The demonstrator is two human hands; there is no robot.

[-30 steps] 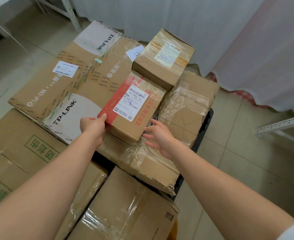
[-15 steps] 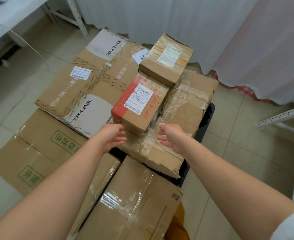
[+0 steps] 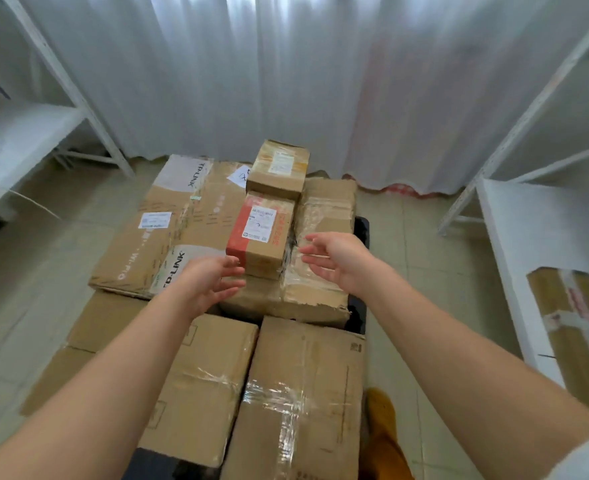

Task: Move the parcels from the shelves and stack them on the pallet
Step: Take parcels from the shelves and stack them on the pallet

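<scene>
1. The red-ended box (image 3: 260, 233) is set on top of the stack, on a taped, crumpled box (image 3: 306, 289), with a small brown box (image 3: 279, 169) touching it at 12 o'clock. Its near end looks close to the edge of the box beneath; a slide toward 6 o'clock could be caused by that soft, uneven top.
2. Nothing is held by the left hand (image 3: 206, 284), at 7 o'clock of the red-ended box, or by the right hand (image 3: 338, 261), at 4 o'clock. Both are seen with fingers spread and relaxed, apart from the cardboard. The box could be knocked askew if it were brushed by either hand.
3. The wide flat box (image 3: 168, 230) at 9 o'clock overhangs the boxes under it on its left side, so tipping could be brought on by weight placed near that edge.
4. The black pallet (image 3: 360, 226) is glimpsed only at 3 o'clock of the stack; it appears nearly covered, so further parcels would have to be stacked higher, where toppling is likelier.
5. A long taped parcel (image 3: 577, 337) is left on the right shelf (image 3: 528, 237); being long, it could overhang wherever it is laid.
</scene>
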